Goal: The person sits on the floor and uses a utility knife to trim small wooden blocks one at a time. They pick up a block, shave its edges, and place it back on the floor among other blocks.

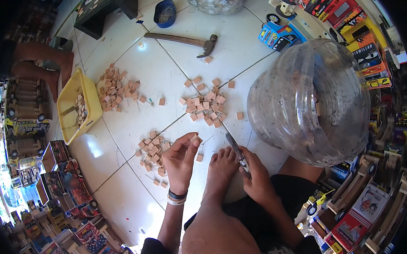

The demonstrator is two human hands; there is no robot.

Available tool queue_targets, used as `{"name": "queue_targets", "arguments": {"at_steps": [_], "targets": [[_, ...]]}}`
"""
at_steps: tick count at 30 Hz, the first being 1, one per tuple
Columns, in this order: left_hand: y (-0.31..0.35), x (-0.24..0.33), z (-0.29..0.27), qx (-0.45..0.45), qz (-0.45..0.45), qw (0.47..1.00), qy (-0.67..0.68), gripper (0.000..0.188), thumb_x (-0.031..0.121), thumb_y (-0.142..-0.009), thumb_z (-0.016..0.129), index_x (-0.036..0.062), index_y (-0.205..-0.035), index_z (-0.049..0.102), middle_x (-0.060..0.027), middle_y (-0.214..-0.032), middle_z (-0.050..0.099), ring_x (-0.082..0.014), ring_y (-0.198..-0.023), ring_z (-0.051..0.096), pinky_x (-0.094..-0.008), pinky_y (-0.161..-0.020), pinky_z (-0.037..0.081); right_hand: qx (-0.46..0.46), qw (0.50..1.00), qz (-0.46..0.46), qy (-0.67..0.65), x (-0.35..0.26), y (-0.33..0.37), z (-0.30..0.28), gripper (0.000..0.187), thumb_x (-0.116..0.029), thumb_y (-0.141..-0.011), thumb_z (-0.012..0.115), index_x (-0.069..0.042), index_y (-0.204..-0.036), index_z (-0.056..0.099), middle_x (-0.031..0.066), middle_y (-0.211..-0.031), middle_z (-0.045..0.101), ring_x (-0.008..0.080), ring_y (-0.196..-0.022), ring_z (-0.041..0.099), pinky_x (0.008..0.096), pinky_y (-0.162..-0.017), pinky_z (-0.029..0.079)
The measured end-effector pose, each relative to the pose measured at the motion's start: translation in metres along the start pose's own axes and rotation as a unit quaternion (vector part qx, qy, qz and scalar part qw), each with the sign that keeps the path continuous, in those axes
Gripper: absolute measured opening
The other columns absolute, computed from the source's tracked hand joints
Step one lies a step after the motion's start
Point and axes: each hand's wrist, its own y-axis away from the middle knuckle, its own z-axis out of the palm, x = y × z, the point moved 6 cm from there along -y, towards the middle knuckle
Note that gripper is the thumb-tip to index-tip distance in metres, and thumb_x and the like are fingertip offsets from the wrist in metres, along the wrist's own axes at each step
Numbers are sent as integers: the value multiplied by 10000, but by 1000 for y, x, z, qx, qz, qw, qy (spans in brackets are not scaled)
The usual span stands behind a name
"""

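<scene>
My left hand [180,161] pinches a small wooden block [196,139] between thumb and fingertips. A thin pale rod [207,140] sticks out to the right of the block. Wrapped in my right hand [258,180] is a slim dark tool [233,146] with a patterned handle; its exact kind is unclear. It points up and away, beside my bare foot [222,163]. Close to my left hand lies a pile of wooden blocks [152,152], some with thin rods in them. Farther off is a pile of plain blocks [204,104].
A third block heap [116,90] lies beside a yellow tub [93,104]. Behind are a hammer [178,37] and a blue bowl [173,20] of small metal pieces. A big clear plastic container [296,101] stands right. Toy trucks [279,35] line both sides. Another person's leg [43,62] shows far left.
</scene>
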Motion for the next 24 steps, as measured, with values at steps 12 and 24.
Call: {"name": "queue_targets", "arguments": {"at_steps": [12, 24], "targets": [[7, -10, 9, -42, -53, 997, 34, 226, 45, -1020, 718, -53, -1223, 728, -71, -993, 759, -125, -920, 693, -287, -882, 562, -64, 997, -12, -52, -4, 2, 8, 589, -6, -1000, 610, 25, -1547, 395, 336, -1464, 539, 494, -1366, 533, 502, -1127, 439], [8, -13, 31, -81, -122, 979, 141, 484, 107, -1001, 753, -37, -1432, 588, -104, -1136, 756, -140, -999, 695, -278, -911, 537, -93, 994, 22, -49, -10, 0, 13, 527, -101, -1031, 607, 7, -1511, 415, 361, -1243, 623, 530, -1206, 579, 535, -997, 472]]}}
